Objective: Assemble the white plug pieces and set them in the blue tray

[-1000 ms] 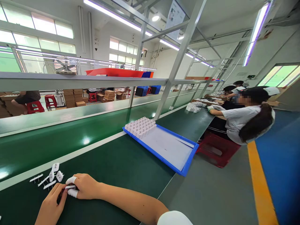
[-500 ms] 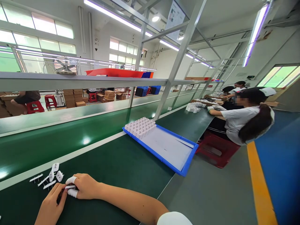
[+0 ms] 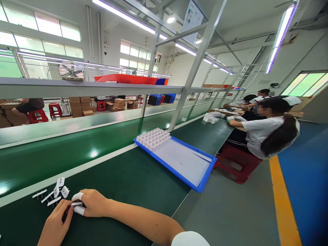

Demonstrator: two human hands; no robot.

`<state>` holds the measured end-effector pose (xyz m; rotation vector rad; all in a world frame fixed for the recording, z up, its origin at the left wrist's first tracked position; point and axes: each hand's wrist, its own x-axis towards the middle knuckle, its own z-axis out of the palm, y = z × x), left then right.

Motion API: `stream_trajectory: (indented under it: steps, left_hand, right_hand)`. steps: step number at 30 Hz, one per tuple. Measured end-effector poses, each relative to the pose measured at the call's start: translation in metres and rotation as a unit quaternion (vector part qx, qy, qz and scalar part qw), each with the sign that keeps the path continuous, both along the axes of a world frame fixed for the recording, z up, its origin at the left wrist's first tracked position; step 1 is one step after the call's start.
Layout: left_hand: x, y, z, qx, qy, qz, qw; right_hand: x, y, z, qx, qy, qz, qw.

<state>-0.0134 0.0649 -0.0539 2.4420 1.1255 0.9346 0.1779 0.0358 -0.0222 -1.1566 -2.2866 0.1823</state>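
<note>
On right upper arm we see short white sleeve (image 3: pixel 190 239), opening curved. Below it, right forearm (image 3: pixel 133 211) bare, small dark speck (image 3: pixel 156 224) toward elbow. On right hand (image 3: pixel 92 203) we note two snug white finger cots (image 3: pixel 79 210), one on thumb, one on forefinger. Left hand (image 3: pixel 55 222) bare.

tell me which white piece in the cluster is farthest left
The edge-on white piece at the left end; the other five sit to its right, nearer the left hand.
</note>
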Motion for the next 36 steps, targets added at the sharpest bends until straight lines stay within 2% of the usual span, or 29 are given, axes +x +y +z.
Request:
stream_trajectory:
  steps: [26, 36]
  left_hand:
    - [-0.001, 0.0046, -0.0049, 0.002, 0.001, 0.008, 1.0]
    - [0.0002, 0.0022, -0.0006, -0.005, -0.005, -0.001, 1.0]
  right_hand:
    - [0.0002, 0.0028, -0.0042, 0.013, -0.004, 0.003, 1.0]
    - [-0.0008, 0.0016, -0.0017, 0.006, -0.003, 0.0, 1.0]
